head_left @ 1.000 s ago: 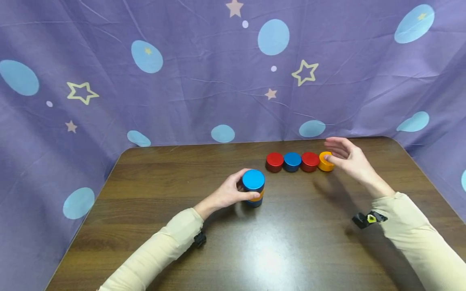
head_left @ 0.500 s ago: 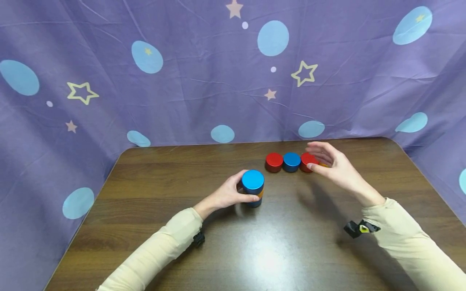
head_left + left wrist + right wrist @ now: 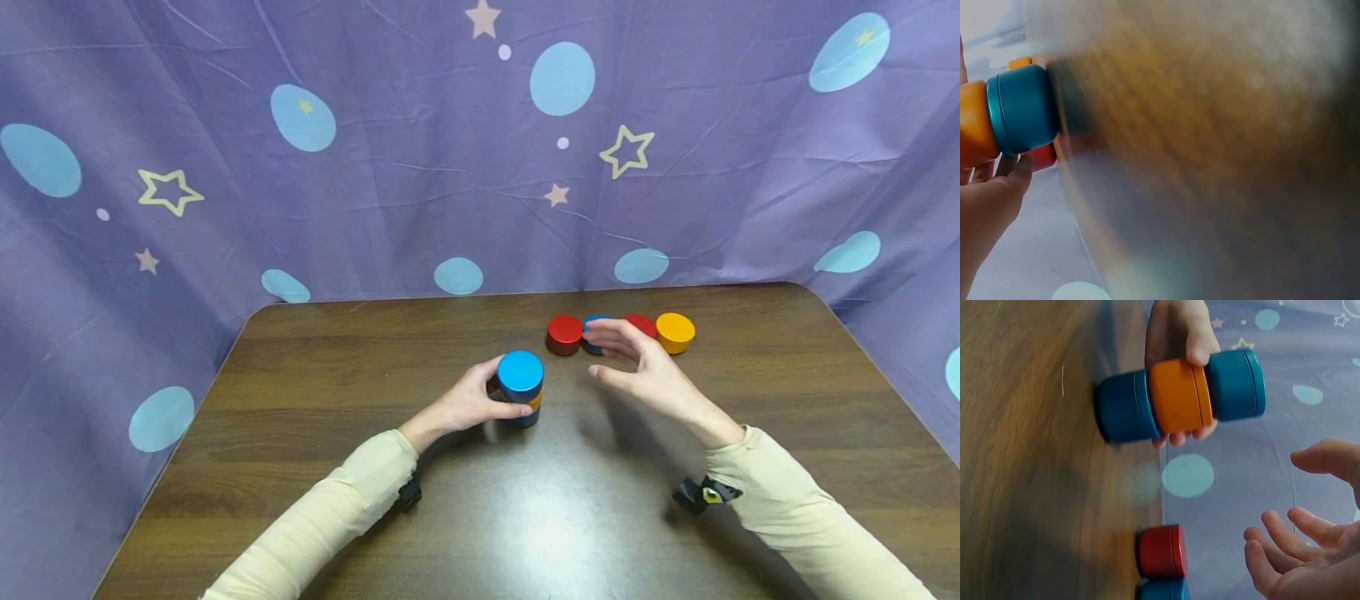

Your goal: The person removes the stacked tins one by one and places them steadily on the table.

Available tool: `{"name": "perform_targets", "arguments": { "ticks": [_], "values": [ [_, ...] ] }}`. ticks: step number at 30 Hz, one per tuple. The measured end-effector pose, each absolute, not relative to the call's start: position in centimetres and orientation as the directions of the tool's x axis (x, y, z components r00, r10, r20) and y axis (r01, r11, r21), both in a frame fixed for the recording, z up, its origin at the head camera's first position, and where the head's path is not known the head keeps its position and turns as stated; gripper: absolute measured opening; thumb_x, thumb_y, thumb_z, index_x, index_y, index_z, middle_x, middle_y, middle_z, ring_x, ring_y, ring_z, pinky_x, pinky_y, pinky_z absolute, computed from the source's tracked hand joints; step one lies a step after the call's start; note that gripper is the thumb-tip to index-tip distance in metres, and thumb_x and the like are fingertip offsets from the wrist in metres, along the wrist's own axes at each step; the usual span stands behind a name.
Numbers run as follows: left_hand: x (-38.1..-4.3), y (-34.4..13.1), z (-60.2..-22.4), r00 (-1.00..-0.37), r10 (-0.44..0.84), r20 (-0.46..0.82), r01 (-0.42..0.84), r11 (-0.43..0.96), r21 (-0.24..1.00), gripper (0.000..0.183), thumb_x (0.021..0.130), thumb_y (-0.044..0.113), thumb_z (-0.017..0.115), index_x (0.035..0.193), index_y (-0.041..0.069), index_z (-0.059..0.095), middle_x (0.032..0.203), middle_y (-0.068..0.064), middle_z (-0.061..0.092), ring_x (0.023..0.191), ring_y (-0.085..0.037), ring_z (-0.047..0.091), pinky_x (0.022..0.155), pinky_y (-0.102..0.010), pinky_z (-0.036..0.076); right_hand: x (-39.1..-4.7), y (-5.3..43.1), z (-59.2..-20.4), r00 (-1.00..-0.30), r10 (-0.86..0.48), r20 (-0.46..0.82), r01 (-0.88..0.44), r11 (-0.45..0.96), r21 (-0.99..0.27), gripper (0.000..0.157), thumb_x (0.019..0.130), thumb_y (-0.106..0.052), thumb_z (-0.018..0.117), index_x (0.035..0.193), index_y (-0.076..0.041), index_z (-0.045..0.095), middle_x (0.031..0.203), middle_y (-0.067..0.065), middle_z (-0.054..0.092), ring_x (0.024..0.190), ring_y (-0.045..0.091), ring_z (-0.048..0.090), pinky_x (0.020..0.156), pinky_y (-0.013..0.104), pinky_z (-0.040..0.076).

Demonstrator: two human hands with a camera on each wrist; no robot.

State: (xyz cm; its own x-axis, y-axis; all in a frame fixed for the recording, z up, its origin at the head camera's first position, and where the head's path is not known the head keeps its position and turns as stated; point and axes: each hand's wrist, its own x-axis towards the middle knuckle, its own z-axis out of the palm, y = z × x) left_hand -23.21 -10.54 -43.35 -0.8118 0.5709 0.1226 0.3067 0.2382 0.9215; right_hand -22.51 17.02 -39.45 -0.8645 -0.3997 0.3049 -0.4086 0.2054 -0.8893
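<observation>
Three small round lidded tins stand in an upright stack in the head view. A blue tin (image 3: 521,372) is on top, an orange tin (image 3: 1179,394) in the middle and another blue tin (image 3: 1124,407) at the bottom. My left hand (image 3: 467,400) grips the stack at the orange tin, thumb across the near side and fingers behind. To the right of the stack, my right hand (image 3: 643,375) hovers with fingers spread and slightly bent, holding nothing. It overlaps part of the back row of tins in the head view.
Along the back right of the wooden table (image 3: 360,350) runs a row of tins: a red tin (image 3: 565,335), a partly hidden blue tin (image 3: 591,340), a second red tin (image 3: 641,322) and an orange tin (image 3: 676,333). A purple patterned curtain (image 3: 420,183) hangs behind the table.
My right hand has moved left and nearer, away from the orange tin at the row's right end toward the stack. My left hand keeps its grip and the stack has stayed put.
</observation>
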Motion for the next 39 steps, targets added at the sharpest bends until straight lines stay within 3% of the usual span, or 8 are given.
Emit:
{"name": "perform_targets", "arguments": {
  "ticks": [4, 8, 27, 34, 39],
  "values": [
    [-23.2, -10.5, -43.4, -0.813, 0.569, 0.122, 0.315, 0.255, 0.914, 0.061, 0.077, 0.006, 0.079, 0.131, -0.004, 0.052, 0.118, -0.013, 0.062, 0.108, -0.021, 0.057, 0.096, -0.034, 0.044, -22.2, 16.0, -39.3, -0.852, -0.429, 0.299, -0.410, 0.194, -0.891, 0.053, 0.083, 0.006, 0.069, 0.131, 0.007, 0.047, 0.129, 0.026, 0.054, 0.118, 0.028, 0.054, 0.102, 0.033, 0.040],
    [-23.2, -10.5, -43.3, -0.809, 0.575, 0.122, 0.316, 0.251, 0.915, 0.061, 0.078, 0.007, 0.079, 0.131, -0.003, 0.051, 0.118, -0.014, 0.062, 0.108, -0.022, 0.058, 0.095, -0.035, 0.045, -21.9, 14.9, -39.2, -0.839, -0.469, 0.275, -0.395, 0.178, -0.901, 0.054, 0.083, 0.004, 0.071, 0.132, 0.005, 0.048, 0.131, 0.018, 0.054, 0.121, 0.035, 0.051, 0.103, 0.040, 0.039],
    [-23.2, -10.6, -43.4, -0.802, 0.588, 0.103, 0.297, 0.245, 0.923, 0.062, 0.081, 0.006, 0.077, 0.136, 0.001, 0.048, 0.125, -0.011, 0.058, 0.113, -0.023, 0.054, 0.098, -0.039, 0.042, -21.5, 11.4, -40.5, -0.811, -0.520, 0.267, -0.371, 0.103, -0.923, 0.059, 0.082, 0.001, 0.074, 0.135, 0.000, 0.047, 0.133, 0.014, 0.053, 0.122, 0.028, 0.051, 0.104, 0.043, 0.038],
    [-21.5, -10.3, -40.0, -0.807, 0.586, 0.071, 0.263, 0.250, 0.932, 0.057, 0.082, -0.002, 0.073, 0.133, -0.008, 0.047, 0.123, -0.021, 0.058, 0.110, -0.029, 0.055, 0.097, -0.044, 0.043, -21.5, 10.8, -40.9, -0.823, -0.501, 0.267, -0.366, 0.107, -0.925, 0.061, 0.080, -0.001, 0.076, 0.135, 0.001, 0.048, 0.131, 0.012, 0.054, 0.121, 0.029, 0.052, 0.104, 0.045, 0.038],
    [-21.7, -10.3, -40.4, -0.808, 0.584, 0.070, 0.266, 0.256, 0.929, 0.056, 0.081, -0.002, 0.073, 0.132, -0.008, 0.049, 0.121, -0.019, 0.059, 0.106, -0.025, 0.056, 0.094, -0.040, 0.045, -21.6, 10.6, -40.9, -0.831, -0.490, 0.264, -0.362, 0.114, -0.925, 0.059, 0.081, -0.003, 0.076, 0.134, -0.002, 0.050, 0.130, 0.011, 0.056, 0.119, 0.028, 0.053, 0.104, 0.045, 0.038]
  ]
}}
